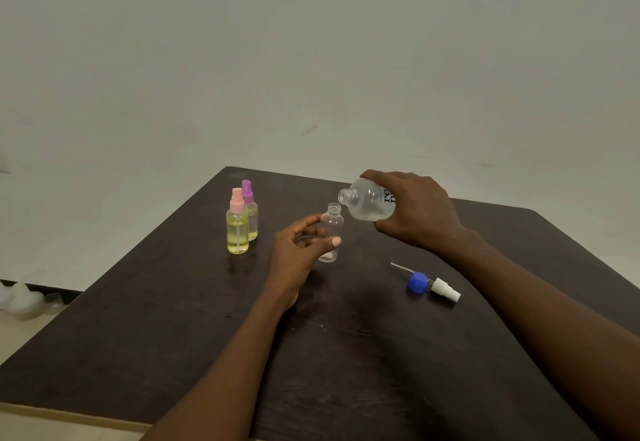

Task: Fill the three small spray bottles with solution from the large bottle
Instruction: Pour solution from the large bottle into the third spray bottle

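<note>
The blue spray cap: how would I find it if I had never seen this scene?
Look at the dark table, on its right side, just left of the right forearm. There the blue spray cap lies on its side, alone, with a white nozzle and a thin tube. Unlike the pink cap and purple cap, it is on no bottle.

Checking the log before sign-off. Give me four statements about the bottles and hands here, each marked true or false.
1. The right hand holds the large bottle tilted toward the clear small bottle. True.
2. The left hand is empty. False: it holds the clear small bottle.
3. The pink-capped bottle and purple-capped bottle hold yellow liquid. True.
4. The blue spray head sits on a bottle. False: it lies loose on the table.
</note>
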